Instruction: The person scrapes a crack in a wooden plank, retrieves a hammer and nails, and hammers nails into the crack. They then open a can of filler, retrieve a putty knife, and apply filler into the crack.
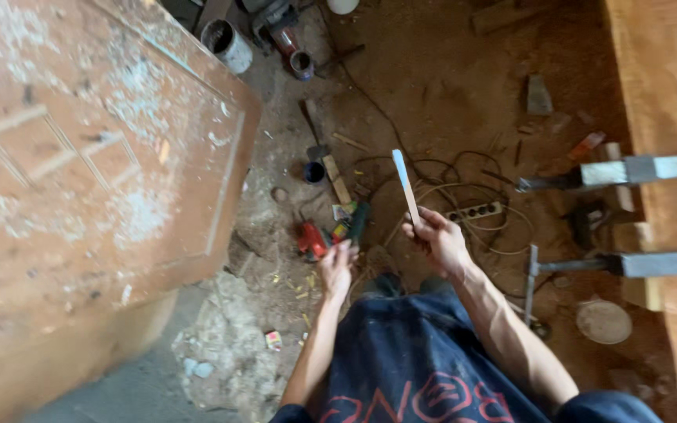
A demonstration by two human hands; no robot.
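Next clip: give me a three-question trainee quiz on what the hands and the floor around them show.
1. True or false: the right hand holds a thin stick.
2. Which lies nearest the left hand? A) red tool B) power strip C) tin can
3. Fill in: the panelled door lies on the person's ___ side.

Key
1. True.
2. A.
3. Left.
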